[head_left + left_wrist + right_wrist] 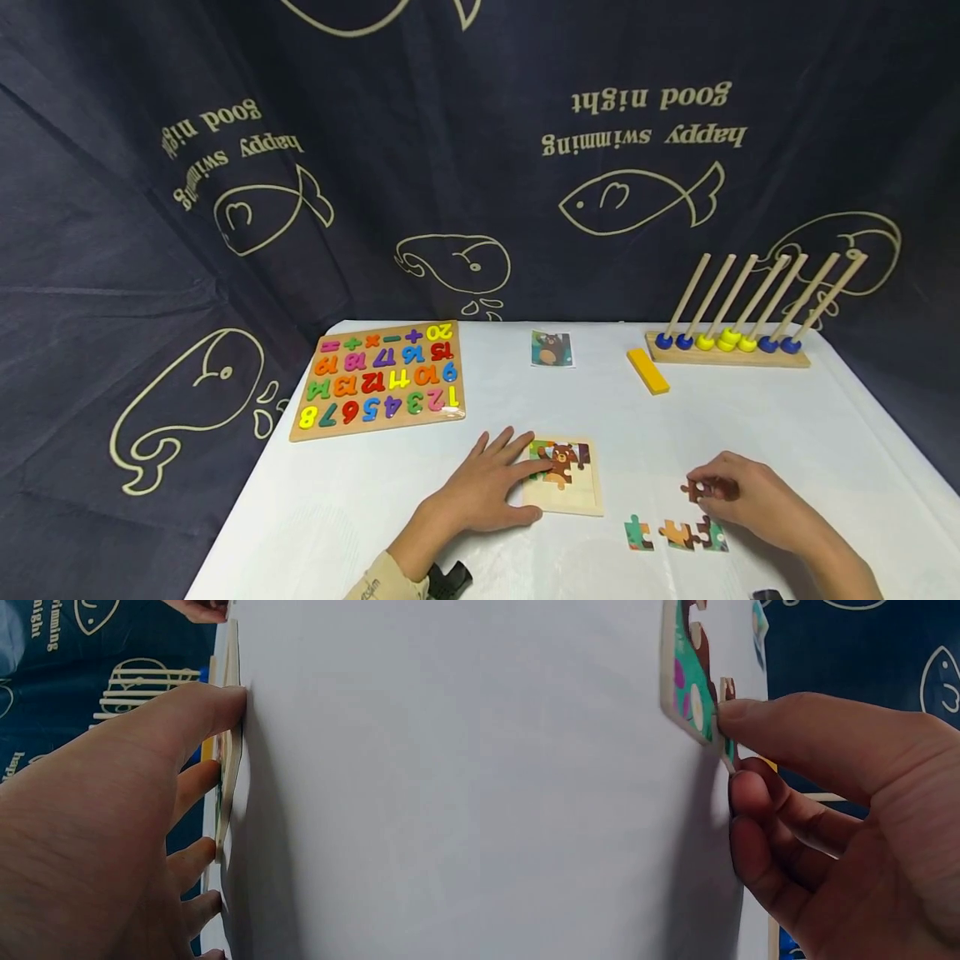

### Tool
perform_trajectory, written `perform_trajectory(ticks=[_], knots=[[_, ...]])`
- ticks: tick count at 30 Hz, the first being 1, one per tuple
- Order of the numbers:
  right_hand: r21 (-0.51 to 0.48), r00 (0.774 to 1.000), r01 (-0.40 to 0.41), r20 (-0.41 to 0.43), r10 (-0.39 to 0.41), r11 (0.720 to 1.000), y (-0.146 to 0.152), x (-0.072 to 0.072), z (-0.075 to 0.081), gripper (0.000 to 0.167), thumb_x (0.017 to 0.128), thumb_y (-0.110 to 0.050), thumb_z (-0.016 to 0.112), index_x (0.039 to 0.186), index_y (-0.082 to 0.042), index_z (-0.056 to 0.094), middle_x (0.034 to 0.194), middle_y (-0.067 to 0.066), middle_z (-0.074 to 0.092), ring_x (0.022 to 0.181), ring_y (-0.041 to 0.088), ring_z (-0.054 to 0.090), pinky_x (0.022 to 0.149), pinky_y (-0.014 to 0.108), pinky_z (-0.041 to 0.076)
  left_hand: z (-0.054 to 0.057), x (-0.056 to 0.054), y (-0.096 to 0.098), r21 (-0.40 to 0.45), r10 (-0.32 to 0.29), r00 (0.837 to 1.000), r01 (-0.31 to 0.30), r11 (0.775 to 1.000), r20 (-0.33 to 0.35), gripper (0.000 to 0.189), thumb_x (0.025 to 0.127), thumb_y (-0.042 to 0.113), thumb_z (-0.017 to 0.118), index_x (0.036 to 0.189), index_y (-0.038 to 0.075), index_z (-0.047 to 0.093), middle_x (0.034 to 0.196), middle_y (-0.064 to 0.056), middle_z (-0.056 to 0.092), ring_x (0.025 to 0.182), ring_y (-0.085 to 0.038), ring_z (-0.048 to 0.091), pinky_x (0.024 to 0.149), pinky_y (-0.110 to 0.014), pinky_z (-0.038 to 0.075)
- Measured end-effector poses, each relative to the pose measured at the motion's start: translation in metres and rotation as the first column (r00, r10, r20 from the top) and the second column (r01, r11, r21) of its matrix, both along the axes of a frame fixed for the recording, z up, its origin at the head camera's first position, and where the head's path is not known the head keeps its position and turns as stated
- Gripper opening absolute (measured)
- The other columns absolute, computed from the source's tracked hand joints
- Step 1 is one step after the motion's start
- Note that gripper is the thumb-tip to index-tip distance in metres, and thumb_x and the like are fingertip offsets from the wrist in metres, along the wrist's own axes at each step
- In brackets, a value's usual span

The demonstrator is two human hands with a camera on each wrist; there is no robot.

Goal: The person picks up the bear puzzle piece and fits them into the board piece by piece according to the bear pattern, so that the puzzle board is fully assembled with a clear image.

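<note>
My left hand (487,490) lies with spread fingers over the left side of a wooden puzzle tray (576,498). Its index fingertip touches the joined bear puzzle pieces (564,454) in the tray's far part, and the thumb reaches the near left edge (234,742). To the right, my right hand (761,497) pinches a brown puzzle piece (696,492) between thumb and fingers, just above the table. In the right wrist view, fingers partly cover that piece (730,750). Loose on the table below it are a green piece (638,534), a tan piece (677,534) and green-and-brown pieces (716,537).
A number board (382,383) with coloured digits lies at the far left. Behind the tray is a bear picture card (551,348). A yellow block (648,372) and a peg stand (727,357) with beads occupy the far right. Dark printed cloth (480,167) hangs behind.
</note>
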State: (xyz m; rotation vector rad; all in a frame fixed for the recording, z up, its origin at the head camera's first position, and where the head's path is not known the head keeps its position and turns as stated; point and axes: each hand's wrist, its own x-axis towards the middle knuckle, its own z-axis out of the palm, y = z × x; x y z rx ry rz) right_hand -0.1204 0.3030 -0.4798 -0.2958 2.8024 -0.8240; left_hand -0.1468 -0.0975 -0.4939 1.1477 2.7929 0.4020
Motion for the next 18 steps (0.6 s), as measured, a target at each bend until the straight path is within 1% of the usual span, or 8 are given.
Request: perform_trajectory(ticks=[5,12,18], knots=[[-0.018,1.0,0.007,0.003,-0.007,1.0,-0.0011,-0.0001,-0.0027,0.03,0.073,-0.029,0.083,0.1,-0.02,0.071,0.086,-0.008,0.056,0.074,0.008,0.049,0.062,0.022,0.045,-0.0004,0.0001,-0.0006,-0.001,0.005,1.0,-0.005,1.0,-0.002,0.063,0.088,0.061,0.054,0.146,0.044,0.036,0.156,-0.003,0.026,0.143,-0.033,0.017,0.11,-0.06,0.016],[-0.027,1.0,-0.003,-0.002,0.003,1.0,-0.0056,0.0019,-0.0014,0.028,0.073,-0.024,0.083,0.096,-0.02,0.068,0.087,-0.006,0.054,0.074,0.009,0.048,0.061,0.023,0.043,0.0011,0.0005,-0.0006,0.001,0.008,1.0,-0.008,1.0,0.005,0.063,0.088,0.06,0.055,0.146,0.042,0.037,0.156,-0.003,0.025,0.143,-0.033,0.016,0.11,-0.06,0.015],[-0.03,1.0,-0.002,-0.023,0.001,1.0,-0.0074,0.0023,-0.0013,0.028,0.074,-0.028,0.082,0.097,-0.02,0.068,0.087,-0.007,0.055,0.074,0.008,0.048,0.061,0.023,0.043,0.0014,0.0011,0.0003,0.001,0.008,1.0,-0.008,1.0,-0.001,0.064,0.088,0.061,0.055,0.146,0.042,0.038,0.156,-0.003,0.025,0.143,-0.033,0.017,0.11,-0.06,0.015]])
